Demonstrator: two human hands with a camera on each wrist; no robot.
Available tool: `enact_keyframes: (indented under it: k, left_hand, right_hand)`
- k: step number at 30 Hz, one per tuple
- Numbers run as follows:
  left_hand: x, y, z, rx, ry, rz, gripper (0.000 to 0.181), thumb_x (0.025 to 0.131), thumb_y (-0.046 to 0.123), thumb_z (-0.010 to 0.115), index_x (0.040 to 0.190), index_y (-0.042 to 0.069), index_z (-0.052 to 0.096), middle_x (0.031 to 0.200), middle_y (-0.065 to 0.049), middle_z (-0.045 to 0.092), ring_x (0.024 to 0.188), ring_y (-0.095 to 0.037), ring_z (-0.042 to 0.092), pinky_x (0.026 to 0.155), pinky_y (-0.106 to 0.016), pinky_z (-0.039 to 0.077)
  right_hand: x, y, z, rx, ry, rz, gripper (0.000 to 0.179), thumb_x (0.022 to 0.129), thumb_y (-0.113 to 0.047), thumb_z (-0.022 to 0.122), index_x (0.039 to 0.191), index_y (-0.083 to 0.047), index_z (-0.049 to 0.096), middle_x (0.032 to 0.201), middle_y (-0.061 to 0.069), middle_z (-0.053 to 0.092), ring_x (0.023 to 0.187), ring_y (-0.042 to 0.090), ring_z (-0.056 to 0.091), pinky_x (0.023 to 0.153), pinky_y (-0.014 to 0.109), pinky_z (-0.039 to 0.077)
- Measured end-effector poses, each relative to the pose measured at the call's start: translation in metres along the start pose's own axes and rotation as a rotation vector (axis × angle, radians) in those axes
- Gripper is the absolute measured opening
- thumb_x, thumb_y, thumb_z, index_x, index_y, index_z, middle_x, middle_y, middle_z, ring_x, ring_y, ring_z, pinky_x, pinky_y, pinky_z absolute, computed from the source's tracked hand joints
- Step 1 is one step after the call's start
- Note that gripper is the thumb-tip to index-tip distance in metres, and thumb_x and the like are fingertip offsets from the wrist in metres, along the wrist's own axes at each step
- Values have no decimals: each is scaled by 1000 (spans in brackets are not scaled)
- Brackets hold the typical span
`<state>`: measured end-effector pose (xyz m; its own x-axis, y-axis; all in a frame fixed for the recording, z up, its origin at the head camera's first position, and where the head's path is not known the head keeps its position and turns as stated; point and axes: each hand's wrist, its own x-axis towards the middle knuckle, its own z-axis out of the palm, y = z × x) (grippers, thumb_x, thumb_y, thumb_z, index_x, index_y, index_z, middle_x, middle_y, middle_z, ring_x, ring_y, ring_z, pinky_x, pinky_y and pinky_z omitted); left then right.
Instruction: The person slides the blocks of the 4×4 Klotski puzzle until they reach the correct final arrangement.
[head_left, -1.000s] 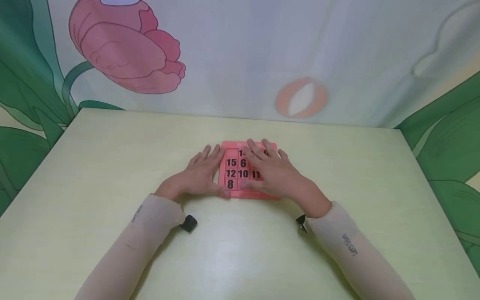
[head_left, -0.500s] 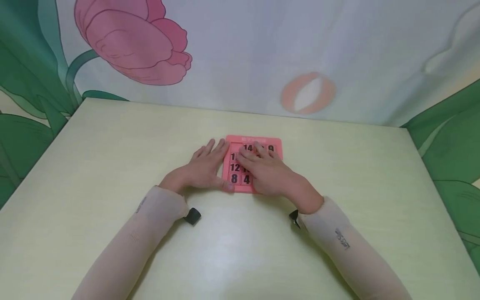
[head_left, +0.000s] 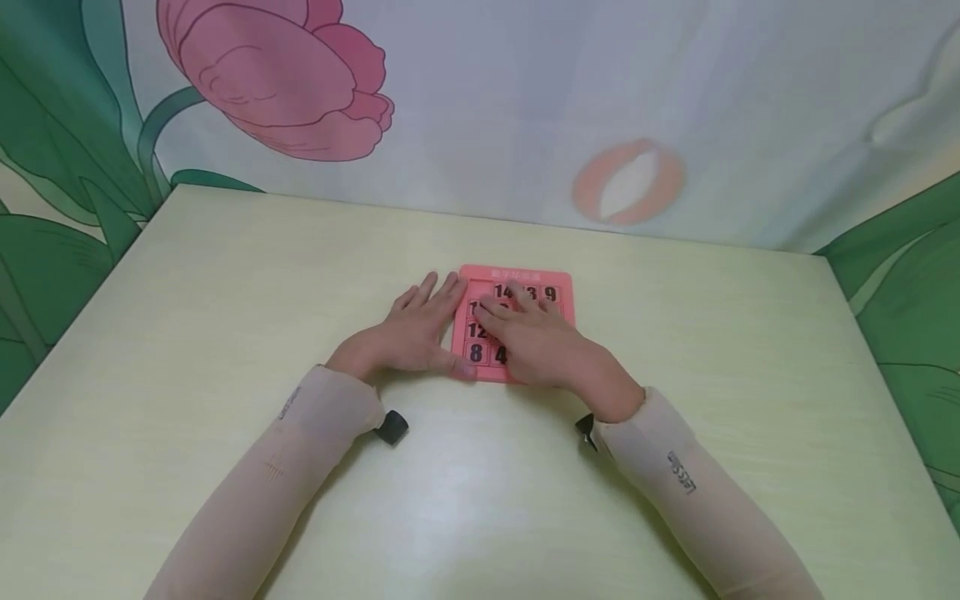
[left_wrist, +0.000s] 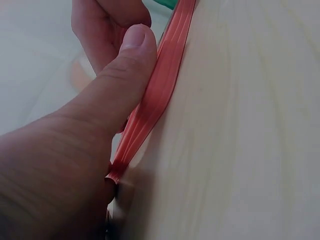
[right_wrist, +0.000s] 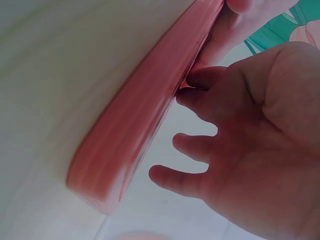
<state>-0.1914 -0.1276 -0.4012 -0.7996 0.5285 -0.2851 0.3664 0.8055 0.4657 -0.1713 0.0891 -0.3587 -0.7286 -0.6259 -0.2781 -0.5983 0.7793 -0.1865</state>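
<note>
A pink number slide puzzle lies on the table, with an unfilled slot at its far left corner. Tiles 14, 9, 12, 8 and 4 show wholly or partly; my right hand covers many others. Spread along the puzzle's left side, my left hand steadies it, fingers straight by the frame and thumb on the near left corner. My right hand reaches over the tiles from the right, fingers extended, tips over the left and middle columns. In the right wrist view, two of its fingers stand apart from the puzzle's edge.
The pale table extends around the puzzle on all sides. Behind it hangs a curtain with flower and leaf prints. Each sleeve cuff has a small black device on its inner side.
My right hand has drawn left and nearer over the puzzle, uncovering the 9 and 4 tiles. My left hand keeps its place at the left side. The head view has shifted slightly.
</note>
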Motion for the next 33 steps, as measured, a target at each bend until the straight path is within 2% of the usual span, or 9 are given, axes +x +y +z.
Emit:
enact_keyframes:
  k: [6,14,25,33]
  left_hand:
    - [-2,2,-2,0,-12,-10,133,74,81,67,162,14,-8,168,-3,-13,151,-27,-22,120,-48,-9]
    - [-3,3,-4,-19,-19,-9,131,76,78,68,162,14,-7,168,-3,-13,150,-27,-23,120,-47,-10]
    - [-1,5,-4,9,-25,-20,130,76,78,67,162,15,-8,168,-2,-14,150,-27,-23,120,-46,-11]
    - [-3,5,-4,-11,-24,-24,130,76,77,69,163,16,-7,168,-2,-13,150,-25,-24,120,-46,-11]
  right_hand:
    - [2,0,1,-7,-10,13,64,98,-6,48,159,-16,34,166,3,22,153,37,1,116,66,12]
    - [6,1,-1,1,-18,28,59,104,-26,43,161,-17,29,166,2,20,153,36,0,117,65,10]
    - [16,5,-4,11,-19,66,59,104,-19,45,161,-18,29,167,2,19,153,38,-2,116,66,12]
    - [26,11,-5,64,-40,108,69,97,-7,48,162,-21,27,168,0,16,153,35,-4,117,65,10]
